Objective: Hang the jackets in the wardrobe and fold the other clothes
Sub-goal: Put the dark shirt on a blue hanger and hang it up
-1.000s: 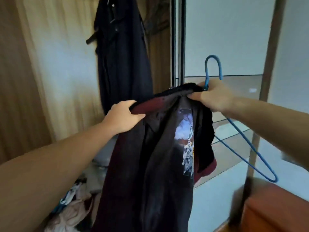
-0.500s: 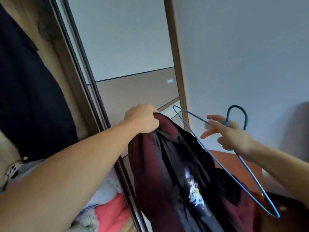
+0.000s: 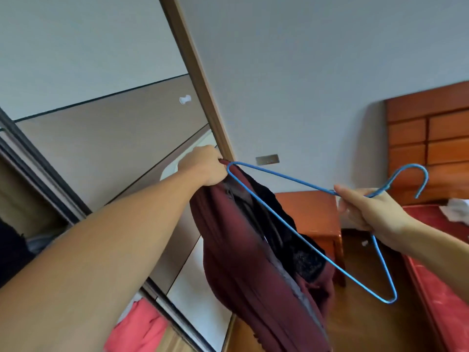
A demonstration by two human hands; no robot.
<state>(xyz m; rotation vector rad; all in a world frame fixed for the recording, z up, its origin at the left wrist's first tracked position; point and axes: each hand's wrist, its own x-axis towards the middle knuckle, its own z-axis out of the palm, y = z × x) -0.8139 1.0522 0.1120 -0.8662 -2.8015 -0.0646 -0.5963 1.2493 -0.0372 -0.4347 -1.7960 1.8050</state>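
Observation:
A dark red jacket (image 3: 243, 270) with a black lining hangs from my left hand (image 3: 205, 165), which grips it at the top near the collar. My right hand (image 3: 368, 212) holds a blue wire hanger (image 3: 279, 175) by its neck, just below the hook. The hanger lies tilted, with its left tip touching the jacket's top right beside my left hand. Its lower corner hangs free to the right of the jacket. The wardrobe's sliding door (image 3: 101, 138) stands behind my left arm.
A wooden bedside cabinet (image 3: 314, 214) stands behind the jacket, and a bed with a red cover (image 3: 441, 270) and wooden headboard (image 3: 431, 138) is on the right. Pink clothes (image 3: 137, 326) and a dark garment (image 3: 10, 252) lie at the lower left inside the wardrobe.
The view has swung right, away from the hanging dark garment. My right hand let go of the jacket and now grips only the hanger, whose left tip has reached the jacket's top.

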